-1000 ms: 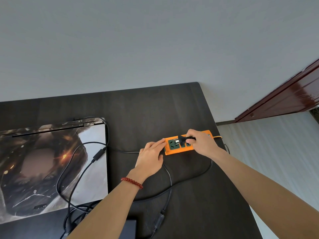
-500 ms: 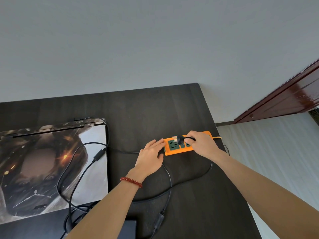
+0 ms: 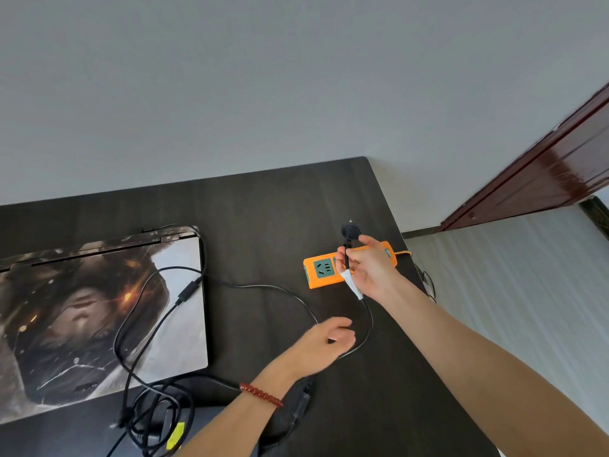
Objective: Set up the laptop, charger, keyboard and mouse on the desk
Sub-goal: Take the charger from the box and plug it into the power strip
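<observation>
lifted clear since a second ago, the black charger plug (image 3: 350, 231) now hangs above the orange plastic power strip (image 3: 321, 273) on the dark bench (image 3: 280, 206) — right hand (image 3: 370, 270) fingers pinched on its cord. prongs point up and away, so it must tip back down to the green sockets directly below; the left hand (image 3: 324, 341) — loosely curled, empty — sits nearer the body.

Laptop (image 3: 99, 318) cut by left edge — right hand (image 3: 369, 268) hides the power strip's (image 3: 319, 270) middle.

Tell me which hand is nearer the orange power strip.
Right. The right hand holds the black plug directly over the orange power strip; the left hand sits well short of it.
</observation>
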Action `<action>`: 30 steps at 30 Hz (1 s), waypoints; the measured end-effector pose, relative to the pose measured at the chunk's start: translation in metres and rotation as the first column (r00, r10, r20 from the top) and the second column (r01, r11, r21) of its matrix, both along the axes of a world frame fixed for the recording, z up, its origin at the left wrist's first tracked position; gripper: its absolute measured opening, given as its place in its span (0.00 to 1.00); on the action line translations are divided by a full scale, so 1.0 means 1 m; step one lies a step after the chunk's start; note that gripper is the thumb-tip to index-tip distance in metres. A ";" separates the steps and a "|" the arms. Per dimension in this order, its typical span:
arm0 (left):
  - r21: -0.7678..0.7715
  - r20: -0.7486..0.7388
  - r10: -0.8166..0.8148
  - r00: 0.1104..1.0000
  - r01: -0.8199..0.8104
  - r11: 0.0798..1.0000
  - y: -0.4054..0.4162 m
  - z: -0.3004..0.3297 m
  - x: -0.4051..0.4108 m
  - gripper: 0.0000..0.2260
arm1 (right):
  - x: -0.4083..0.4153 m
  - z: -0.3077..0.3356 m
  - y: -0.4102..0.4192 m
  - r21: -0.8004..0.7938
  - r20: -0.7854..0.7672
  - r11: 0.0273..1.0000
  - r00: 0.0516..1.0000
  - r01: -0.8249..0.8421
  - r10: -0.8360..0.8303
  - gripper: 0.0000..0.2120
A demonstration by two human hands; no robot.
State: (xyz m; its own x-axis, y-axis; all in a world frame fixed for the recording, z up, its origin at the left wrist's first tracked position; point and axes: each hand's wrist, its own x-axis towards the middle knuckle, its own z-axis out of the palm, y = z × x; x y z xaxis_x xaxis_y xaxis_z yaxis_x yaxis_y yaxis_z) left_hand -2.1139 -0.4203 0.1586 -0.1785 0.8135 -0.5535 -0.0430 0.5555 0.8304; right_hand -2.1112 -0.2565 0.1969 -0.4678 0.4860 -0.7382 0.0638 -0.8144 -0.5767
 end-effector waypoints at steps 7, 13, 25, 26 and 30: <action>0.059 0.075 -0.035 0.997 0.031 0.998 0.008 0.012 0.016 0.09 | 0.001 0.008 0.015 0.024 -0.060 1.000 0.998 0.013 -0.012 0.18; 0.255 -0.382 0.191 0.904 -0.096 0.962 0.000 0.042 -0.053 0.11 | 0.028 -0.007 0.043 0.511 0.594 0.561 0.739 -0.651 0.317 0.18; 0.293 -0.776 0.453 0.440 -0.384 0.875 -0.012 0.057 -0.131 0.13 | -0.009 -0.024 0.025 0.590 0.762 -0.101 0.511 -0.801 0.398 0.07; 0.316 -0.769 0.469 0.433 -0.381 0.869 -0.010 0.057 -0.132 0.12 | -0.010 -0.025 0.024 0.568 0.755 -0.092 0.474 -0.818 0.454 0.07; 0.390 -0.746 0.505 0.433 -0.330 0.860 -0.005 0.060 -0.131 0.11 | -0.021 -0.030 0.016 0.474 0.750 -0.073 0.359 -0.877 0.555 0.26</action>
